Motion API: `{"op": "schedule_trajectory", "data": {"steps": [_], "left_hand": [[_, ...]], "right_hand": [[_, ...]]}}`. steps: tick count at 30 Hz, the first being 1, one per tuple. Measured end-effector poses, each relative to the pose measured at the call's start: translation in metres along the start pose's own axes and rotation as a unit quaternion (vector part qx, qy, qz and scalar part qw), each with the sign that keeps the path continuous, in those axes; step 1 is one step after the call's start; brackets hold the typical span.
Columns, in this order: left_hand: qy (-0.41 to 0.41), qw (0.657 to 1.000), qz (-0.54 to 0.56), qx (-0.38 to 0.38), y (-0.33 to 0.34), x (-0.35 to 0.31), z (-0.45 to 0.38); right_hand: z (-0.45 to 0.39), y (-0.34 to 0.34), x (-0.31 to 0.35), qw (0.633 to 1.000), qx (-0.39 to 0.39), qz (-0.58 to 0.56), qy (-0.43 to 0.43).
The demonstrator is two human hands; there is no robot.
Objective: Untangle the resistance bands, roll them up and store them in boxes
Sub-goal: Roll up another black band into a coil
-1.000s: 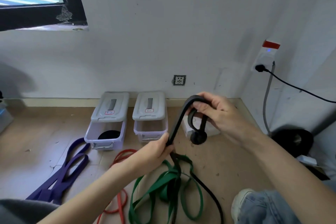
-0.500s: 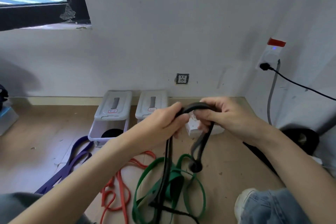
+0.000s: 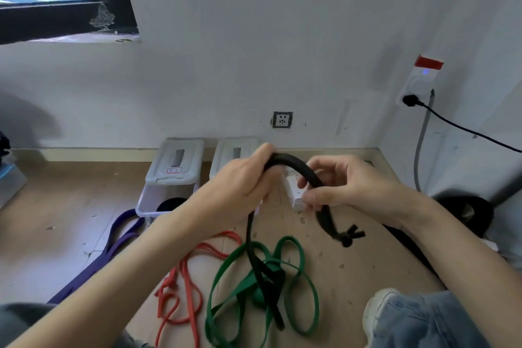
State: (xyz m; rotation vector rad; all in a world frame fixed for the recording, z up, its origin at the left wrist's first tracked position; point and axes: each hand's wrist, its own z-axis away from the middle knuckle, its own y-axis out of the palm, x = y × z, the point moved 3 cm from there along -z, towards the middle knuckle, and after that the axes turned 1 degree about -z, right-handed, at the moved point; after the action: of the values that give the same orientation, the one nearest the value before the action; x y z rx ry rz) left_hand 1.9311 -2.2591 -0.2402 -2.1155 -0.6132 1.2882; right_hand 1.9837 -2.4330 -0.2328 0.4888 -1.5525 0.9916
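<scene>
Both forearms were seen bare from the wrists back, with no sleeve, watch or ring visible on the left hand [image 3: 240,181] or the right hand [image 3: 347,186]. Light blue denim jeans [image 3: 423,319], faded and mottled, were worn on the leg at the lower right. A white shoe [image 3: 378,305] with a rounded toe was seen beside the denim. Dark grey fabric [image 3: 19,319] was glimpsed at the lower left corner.

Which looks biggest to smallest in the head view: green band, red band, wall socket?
1. green band
2. red band, though partly hidden by the left arm, so the top two are close
3. wall socket, far smaller, also farthest away
</scene>
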Motion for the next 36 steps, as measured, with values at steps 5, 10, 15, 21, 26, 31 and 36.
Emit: {"op": "schedule_trajectory", "data": {"steps": [5,10,15,21,26,31,36], "left_hand": [[-0.044,0.996,-0.026,0.073,0.034,0.012,0.002],[-0.124,0.978,-0.047,0.161,0.056,0.047,0.032],[-0.075,0.995,-0.043,0.044,0.025,0.034,0.018],[-0.059,0.988,-0.039,0.139,0.044,0.031,0.023],[-0.137,0.979,0.026,0.145,0.037,0.044,0.030],[-0.052,0.991,0.059,0.108,0.019,0.012,0.018],[-0.081,0.986,0.035,0.140,0.034,0.021,0.021]], "right_hand": [[-0.008,-0.003,0.000,0.995,-0.087,-0.041,-0.039],[-0.005,-0.007,-0.007,0.990,-0.086,-0.110,-0.010],[0.002,0.001,-0.014,0.996,0.070,0.010,0.055],[-0.011,0.017,-0.011,0.992,0.014,-0.125,0.008],[0.002,-0.009,-0.010,0.997,0.021,-0.075,0.025],[-0.001,0.010,-0.016,0.996,0.074,0.002,0.047],[-0.008,0.006,-0.011,0.992,-0.018,-0.123,0.003]]}}
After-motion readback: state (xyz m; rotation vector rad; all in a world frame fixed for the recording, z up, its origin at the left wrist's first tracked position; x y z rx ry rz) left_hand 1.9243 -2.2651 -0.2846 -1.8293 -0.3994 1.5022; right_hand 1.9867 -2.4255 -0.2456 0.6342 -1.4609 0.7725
